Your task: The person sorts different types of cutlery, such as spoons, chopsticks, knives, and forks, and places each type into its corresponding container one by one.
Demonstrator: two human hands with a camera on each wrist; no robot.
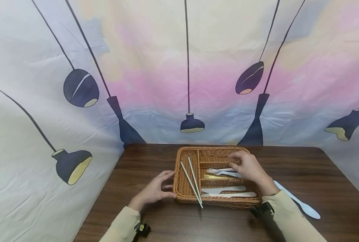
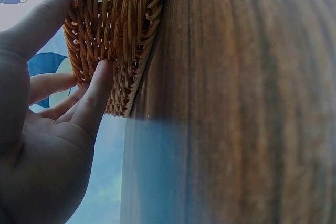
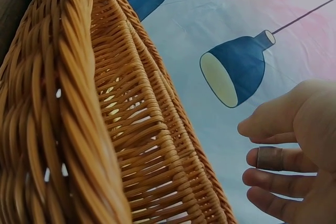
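Observation:
A wicker cutlery basket (image 1: pixel 228 202) with several compartments stands on the table. My left hand (image 1: pixel 155 189) touches its left end; in the left wrist view the fingertips rest against the woven wall (image 2: pixel 118 30), fingers mostly straight. Above the basket's right part hovers my right hand (image 1: pixel 249 167), its fingers slightly bent and holding nothing in the right wrist view. Two chopsticks (image 1: pixel 189 179) lie in the left compartment, their ends over the front rim. The middle compartment holds a white fork (image 1: pixel 217 170), a yellow fork (image 1: pixel 214 177) and a pale blue utensil (image 1: pixel 233 174), partly hidden. Knives (image 1: pixel 234 194) lie in front.
A light blue spoon (image 1: pixel 311 211) lies on the brown wooden table (image 1: pixel 300 168), right of the basket and partly behind the right forearm. Behind the table hangs a cloth (image 1: pixel 155 67) printed with lamps. Each wrist wears a black device (image 1: pixel 142 229).

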